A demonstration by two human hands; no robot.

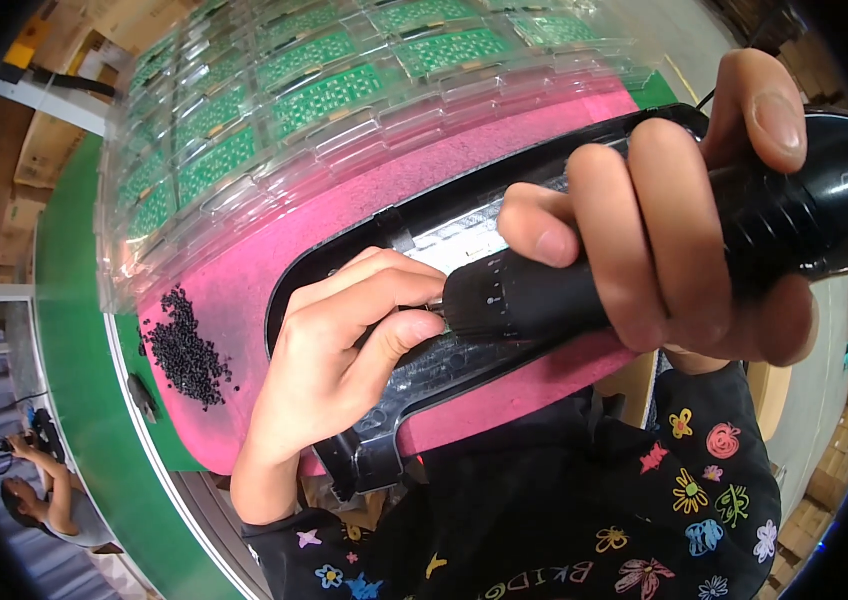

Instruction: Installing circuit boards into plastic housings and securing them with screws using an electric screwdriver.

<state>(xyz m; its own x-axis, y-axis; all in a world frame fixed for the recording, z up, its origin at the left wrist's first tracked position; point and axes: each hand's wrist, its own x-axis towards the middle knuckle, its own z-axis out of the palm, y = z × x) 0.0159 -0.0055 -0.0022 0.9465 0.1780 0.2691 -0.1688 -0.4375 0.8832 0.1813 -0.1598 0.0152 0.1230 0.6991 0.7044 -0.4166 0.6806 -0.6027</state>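
Note:
My right hand (659, 235) is wrapped round a black electric screwdriver (524, 300), which lies slantwise with its nose toward my left hand (329, 345). Thumb and forefinger of the left hand pinch together at the metal bit (434, 305) by the screwdriver's nose. Whether a screw is between these fingertips is hidden. Beneath both hands lies a long black plastic housing (434, 375) with a shiny silvery strip inside. Part of it is covered by my hands and the tool. To the left, a pile of small black screws (184, 350) lies loose on the pink mat (219, 270).
Clear plastic trays (254, 210) with several green circuit boards (329, 98) stand behind the housing. A small dark tool (142, 397) lies at the left on the green table (79, 250). Another person (54, 490) sits at the far left. Cardboard boxes (44, 145) are stacked beyond the table.

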